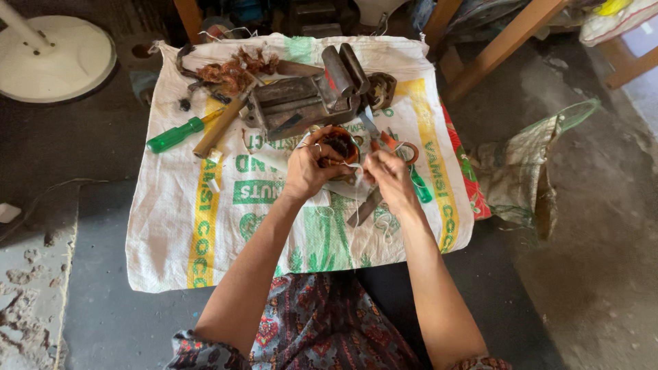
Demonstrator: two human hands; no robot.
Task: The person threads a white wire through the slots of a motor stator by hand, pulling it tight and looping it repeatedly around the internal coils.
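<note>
From the head view, my left hand (308,168) is curled tight around a small round copper-wound coil (338,146) above the printed white woven sack (205,226), my right hand (392,179) pinching thin white thread (356,179) beside it, sack's near half open.

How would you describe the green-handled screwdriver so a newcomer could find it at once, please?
Start at the white sack spread on the floor. Near its upper left edge lies the screwdriver, beside a wooden-handled tool. Its bright translucent green handle sets it apart.
</note>
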